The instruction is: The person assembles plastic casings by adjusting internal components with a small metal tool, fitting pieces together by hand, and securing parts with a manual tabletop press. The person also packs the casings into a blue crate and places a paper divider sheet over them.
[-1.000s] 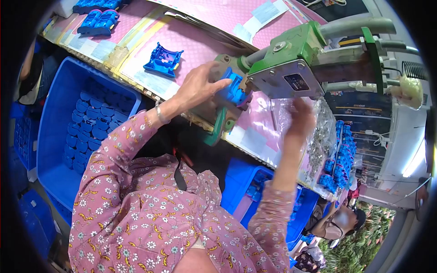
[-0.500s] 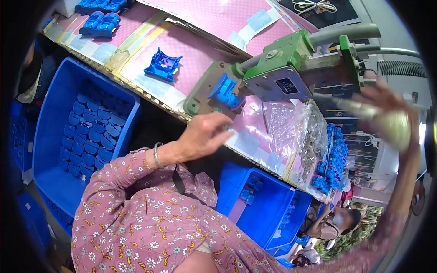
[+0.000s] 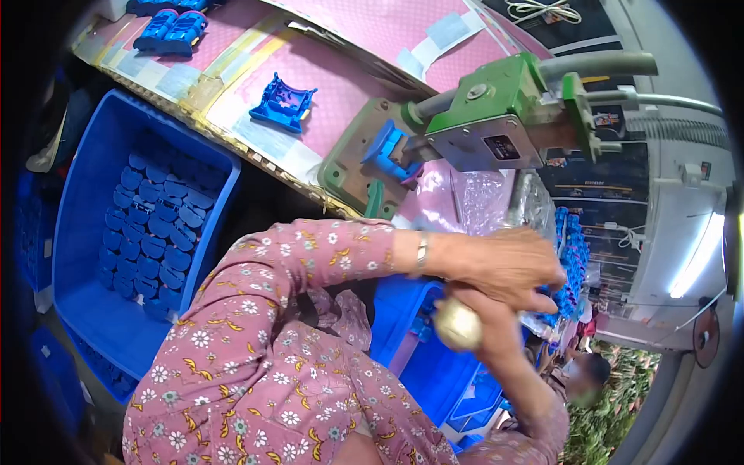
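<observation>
My left hand (image 3: 508,267), with a bracelet at its wrist, reaches across above my right hand, beside the clear plastic bag (image 3: 484,201). Its visible fingers are spread, and nothing shows between them. Below it, my right hand (image 3: 494,322) is closed round the press lever by its pale round knob (image 3: 458,325). The green press (image 3: 488,93) has its ram down at a blue part (image 3: 384,149) seated on the metal base (image 3: 349,151). Another blue part (image 3: 284,105) lies on the pink bench to the left.
A large blue bin (image 3: 70,225) at the left holds several blue pieces. More blue parts stand at the bench's upper left and right. Another blue bin (image 3: 442,380) sits below the bench. At the lower right a person (image 3: 585,376) is partly visible.
My right hand has brought the lever knob from the far right down towards my body. My left hand has moved right, away from the press base. The press ram has come down to the blue part.
</observation>
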`<action>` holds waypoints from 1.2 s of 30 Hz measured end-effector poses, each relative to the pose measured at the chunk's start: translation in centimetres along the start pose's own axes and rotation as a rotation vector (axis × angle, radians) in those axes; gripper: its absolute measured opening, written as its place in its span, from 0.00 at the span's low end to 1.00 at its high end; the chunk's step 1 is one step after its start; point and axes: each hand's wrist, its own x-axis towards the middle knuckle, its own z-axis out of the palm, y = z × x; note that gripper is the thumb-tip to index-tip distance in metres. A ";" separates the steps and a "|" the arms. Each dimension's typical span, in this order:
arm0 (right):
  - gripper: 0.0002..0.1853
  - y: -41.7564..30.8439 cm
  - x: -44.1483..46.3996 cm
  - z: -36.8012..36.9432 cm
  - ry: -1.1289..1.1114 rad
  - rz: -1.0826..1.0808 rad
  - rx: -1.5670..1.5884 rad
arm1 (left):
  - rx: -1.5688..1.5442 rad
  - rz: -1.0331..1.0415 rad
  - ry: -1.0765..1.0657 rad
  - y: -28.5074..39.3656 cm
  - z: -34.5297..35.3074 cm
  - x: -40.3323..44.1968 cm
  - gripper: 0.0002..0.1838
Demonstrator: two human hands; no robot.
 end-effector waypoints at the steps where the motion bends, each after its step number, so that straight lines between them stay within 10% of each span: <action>1: 0.13 -3.5 -0.9 -1.3 -0.021 0.198 0.195 | 0.160 -0.150 -0.164 1.1 -0.7 1.5 0.24; 2: 0.13 -5.3 -1.2 -2.4 -0.033 0.405 0.394 | 0.134 -0.116 -0.146 1.1 -0.4 1.7 0.24; 5: 0.14 1.7 0.4 0.1 -0.163 -0.309 -0.550 | 0.142 -0.145 -0.277 0.5 -0.6 -1.0 0.24; 9: 0.16 7.5 4.5 4.5 0.184 -0.642 -0.481 | 0.322 -0.205 -0.411 -0.5 -1.5 -2.4 0.20; 11: 0.21 8.6 3.2 2.8 0.108 -0.650 -0.668 | 0.103 -0.068 -0.100 -0.3 -0.3 -3.2 0.16; 14: 0.46 1.1 2.8 3.7 0.232 -0.255 0.319 | 0.200 0.002 0.392 -1.4 -2.5 -6.0 0.12; 16: 0.56 -2.3 1.1 0.7 0.368 -0.431 0.219 | 0.453 -0.057 0.537 -1.3 -6.5 -9.8 0.12; 20: 0.45 -11.9 0.7 -6.5 0.588 -0.729 -0.216 | 0.626 -0.849 0.822 -4.5 -11.1 -17.1 0.12; 23: 0.34 -16.1 4.2 -12.1 0.649 -0.790 -0.613 | 0.368 -0.945 0.796 -6.5 -12.6 -17.5 0.18; 29: 0.09 -14.2 17.3 -22.1 0.684 -0.779 0.852 | 0.485 -1.009 0.521 -8.9 -13.5 -15.5 0.28; 34: 0.17 5.0 22.1 -6.8 0.706 -0.901 0.194 | 0.612 -0.971 0.401 -10.6 -13.7 -16.1 0.27; 36: 0.14 6.3 22.8 1.7 0.608 -0.261 0.734 | 0.623 -0.987 0.411 -10.9 -13.4 -15.8 0.29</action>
